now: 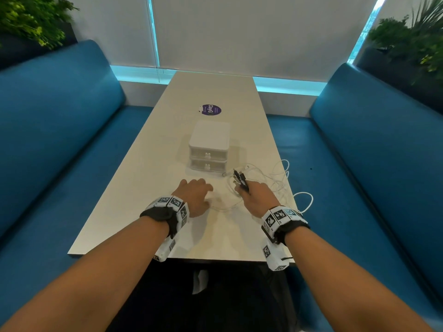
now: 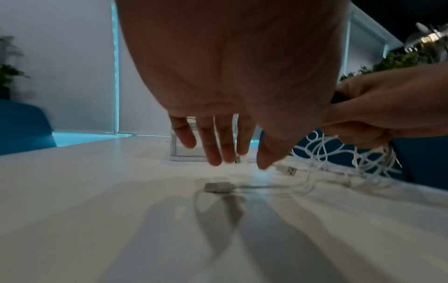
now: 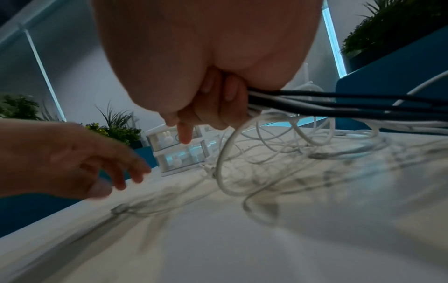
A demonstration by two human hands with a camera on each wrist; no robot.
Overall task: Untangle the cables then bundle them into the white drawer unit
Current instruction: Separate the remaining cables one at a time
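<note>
A long pale table runs up the middle of the head view between two blue benches, with grey blinds and potted plants in the upper corners. A purple round sticker lies on the tabletop above centre. Just below it stands the white drawer unit, two stacked drawers, both closed, each with a small white knob facing the person.

The right hand, right of centre in the head view, has its fingers curled round a bundle of cables: black plug ends stick up out of the fist, and in the right wrist view black and white cords run out of the grip toward the right edge. The rest of the white cable tangle lies loose on the table at the right edge, one loop hanging over it.

The left hand is at centre, palm down above the table, fingers straight and spread, holding nothing. In the left wrist view a white USB plug lies on the table below the fingertips, apart from them, and a second plug lies to its right.
</note>
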